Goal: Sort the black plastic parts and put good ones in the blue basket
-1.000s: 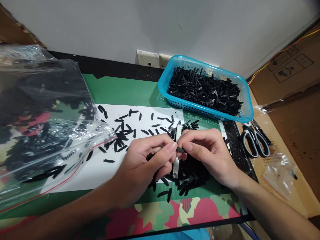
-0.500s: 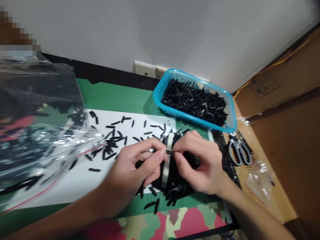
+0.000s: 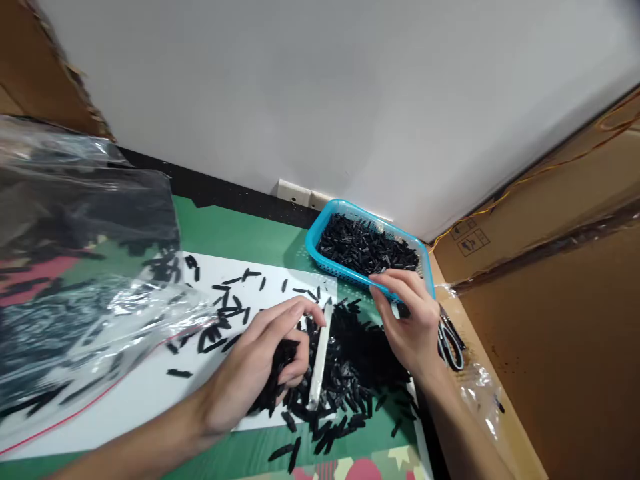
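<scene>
My left hand [image 3: 270,353] is curled over a pile of small black pieces [image 3: 350,360], some of them held in its lower fingers, with thumb and forefinger apart. A white strip [image 3: 320,360] lies across the pile just right of those fingertips. My right hand [image 3: 407,310] is at the near edge of a blue basket [image 3: 325,257] full of similar black pieces. Its thumb and fingertips are close together; whether a piece is between them is too small to tell.
A clear bag [image 3: 100,313] of black pieces covers the left side. Loose pieces lie on white paper [image 3: 125,407]. Scissors [image 3: 451,343] and crumpled plastic [image 3: 480,393] are at the right, beside a cardboard box [image 3: 560,320]. A wall socket [image 3: 294,193] is behind.
My hands have separated: the right moved from the white strip to the basket, and the left fingertips no longer pinch the black piece. The view has tilted upward.
</scene>
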### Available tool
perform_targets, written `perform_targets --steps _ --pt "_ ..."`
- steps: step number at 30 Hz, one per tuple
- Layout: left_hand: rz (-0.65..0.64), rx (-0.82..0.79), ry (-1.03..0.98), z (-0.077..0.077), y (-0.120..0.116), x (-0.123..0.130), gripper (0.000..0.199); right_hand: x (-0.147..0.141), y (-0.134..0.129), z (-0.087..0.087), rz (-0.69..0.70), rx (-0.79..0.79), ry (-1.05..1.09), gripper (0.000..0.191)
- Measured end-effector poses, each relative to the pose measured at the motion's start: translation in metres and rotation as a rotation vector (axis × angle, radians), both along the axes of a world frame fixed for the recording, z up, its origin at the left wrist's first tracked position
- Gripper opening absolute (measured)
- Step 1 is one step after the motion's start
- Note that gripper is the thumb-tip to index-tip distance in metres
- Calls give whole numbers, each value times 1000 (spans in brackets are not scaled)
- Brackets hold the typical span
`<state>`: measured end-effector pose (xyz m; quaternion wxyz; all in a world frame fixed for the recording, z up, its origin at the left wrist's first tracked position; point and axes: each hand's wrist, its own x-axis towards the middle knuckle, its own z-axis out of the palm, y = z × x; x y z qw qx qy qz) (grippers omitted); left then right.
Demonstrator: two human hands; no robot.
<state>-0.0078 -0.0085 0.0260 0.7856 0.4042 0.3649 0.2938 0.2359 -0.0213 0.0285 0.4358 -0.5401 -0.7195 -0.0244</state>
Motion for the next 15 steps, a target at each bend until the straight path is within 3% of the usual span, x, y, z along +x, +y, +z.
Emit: perform_targets --steps 2,6,11,15 --pt "2 -122 -41 2 0 1 49 -20 -11 2 187 -83 80 17" --pt "-20 -141 -53 -1 1 3 63 -51 -23 0 426 -275 238 16" --pt "-5 -36 -73 -6 -2 6 63 -58 -21 -9 472 -479 435 12" --pt "-101 36 -53 -8 -5 6 55 -56 -22 -7 477 -551 489 8"
